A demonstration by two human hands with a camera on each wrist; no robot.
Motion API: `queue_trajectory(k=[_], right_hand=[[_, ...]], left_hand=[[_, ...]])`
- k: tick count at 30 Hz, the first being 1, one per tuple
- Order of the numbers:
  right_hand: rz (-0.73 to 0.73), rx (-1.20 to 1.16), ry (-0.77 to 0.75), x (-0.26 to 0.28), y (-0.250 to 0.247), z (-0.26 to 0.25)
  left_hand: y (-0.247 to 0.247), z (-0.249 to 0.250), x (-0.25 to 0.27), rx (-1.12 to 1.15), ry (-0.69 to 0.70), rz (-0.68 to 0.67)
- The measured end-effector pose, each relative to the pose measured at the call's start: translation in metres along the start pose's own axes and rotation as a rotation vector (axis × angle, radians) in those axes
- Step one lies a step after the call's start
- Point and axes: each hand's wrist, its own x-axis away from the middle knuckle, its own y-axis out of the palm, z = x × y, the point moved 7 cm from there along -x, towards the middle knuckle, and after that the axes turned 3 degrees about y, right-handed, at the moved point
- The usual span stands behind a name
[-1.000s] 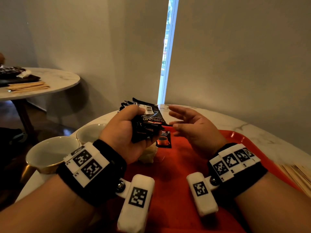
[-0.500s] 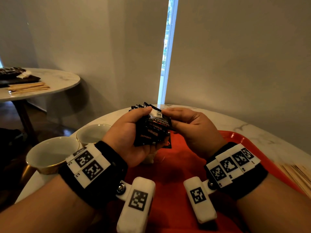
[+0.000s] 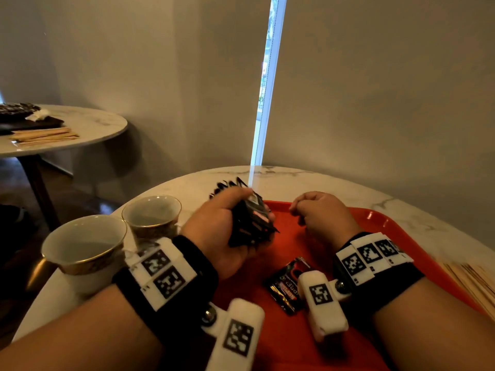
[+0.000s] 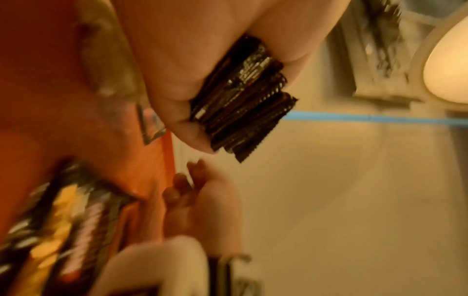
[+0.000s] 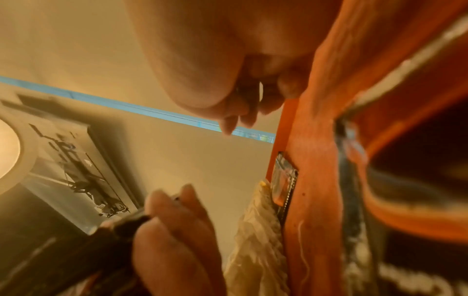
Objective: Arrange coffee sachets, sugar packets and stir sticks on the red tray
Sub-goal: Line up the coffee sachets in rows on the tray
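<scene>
My left hand (image 3: 235, 210) grips a stack of black coffee sachets (image 3: 253, 223) above the far left part of the red tray (image 3: 380, 226); the left wrist view shows the stack's serrated edges (image 4: 243, 112) pinched between thumb and fingers. Just to the right, my right hand (image 3: 308, 207) hovers over the tray with its fingers curled and nothing visible in them (image 5: 235, 112). One sachet (image 3: 286, 285) lies on the tray beside my right wrist. Another sachet (image 5: 283, 180) lies farther along the tray, next to a white sugar packet (image 5: 255, 230).
Two white gold-rimmed cups (image 3: 85, 242) (image 3: 152, 212) stand on the marble table left of the tray. Wooden stir sticks (image 3: 474, 279) lie right of the tray. A second round table (image 3: 88, 124) at the back left carries more sticks and sachets.
My right hand pinched the top sachet of the stack, then came away to the right. A sachet now lies on the tray by my right wrist. Both hands moved forward.
</scene>
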Motion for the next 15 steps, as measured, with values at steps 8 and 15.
queue_trajectory(k=[8,15], right_hand=[[-0.674,0.328,0.159,0.028,0.017,0.002],[-0.866,0.695,0.2,0.054,0.019,-0.001]], left_hand=[[-0.003,0.019,-0.003,0.01,0.021,-0.046],[-0.006,0.029,0.001,0.041,0.047,-0.021]])
